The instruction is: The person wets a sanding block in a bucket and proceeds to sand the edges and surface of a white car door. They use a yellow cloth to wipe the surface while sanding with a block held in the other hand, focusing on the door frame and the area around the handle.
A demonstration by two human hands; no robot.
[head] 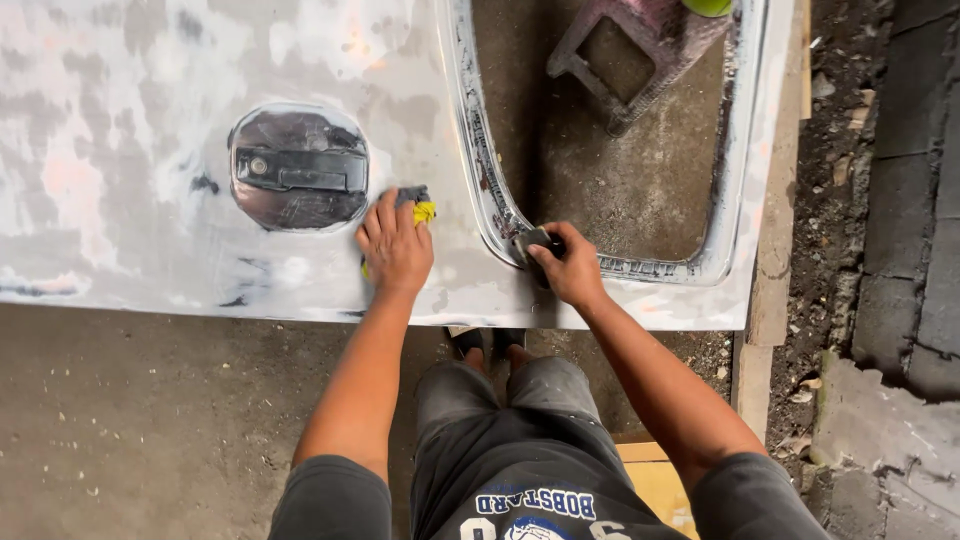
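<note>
Grey door panel (150, 200) under flattened left hand (396, 250)

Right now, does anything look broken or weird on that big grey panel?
The grey car door panel looks patchy, with blotches of pale filler and bare spots, and its window opening has no glass, so the floor shows through. The left hand presses a yellow and grey pad on it.

The floor (150, 430) is grey, dusty concrete with small bits of grit. On the right lie wooden planks (775, 250) and rough grey stone blocks (915, 200). A purple plastic stool (630, 50) stands far off. Soft daylight falls evenly.
</note>
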